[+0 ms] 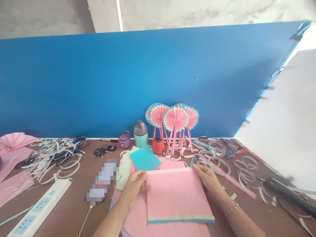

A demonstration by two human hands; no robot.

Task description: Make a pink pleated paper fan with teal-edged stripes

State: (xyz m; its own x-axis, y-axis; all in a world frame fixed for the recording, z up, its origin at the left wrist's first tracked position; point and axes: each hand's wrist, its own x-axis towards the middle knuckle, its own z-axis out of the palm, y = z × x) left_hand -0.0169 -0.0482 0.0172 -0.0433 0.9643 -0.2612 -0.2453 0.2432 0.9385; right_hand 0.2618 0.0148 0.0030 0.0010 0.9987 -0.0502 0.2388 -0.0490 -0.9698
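A pink paper sheet (pixel 177 194) is held up by its upper corners, with a pale strip along its top edge and yellow and blue strips along its bottom edge. My left hand (pixel 134 184) is closed on the upper left corner, thumb on top. At the upper right corner, my right hand (pixel 206 176) pinches the sheet. A short teal strip (pixel 192 161) sticks up beside those right fingertips; whether they grip it too I cannot tell. More pink paper (pixel 138 227) lies under the sheet. Just beyond it are a teal paper square (pixel 145 157) and pale green paper (pixel 125 168).
Several pink round paper fans (pixel 176 119) stand against the blue partition (pixel 111 82). Before them are a red container (pixel 158 145), a teal-and-grey bottle (pixel 141 138) and a purple pot (pixel 124 140). Curled paper strips (pixel 218 164) lie on both sides. At left is a power strip (pixel 40 209).
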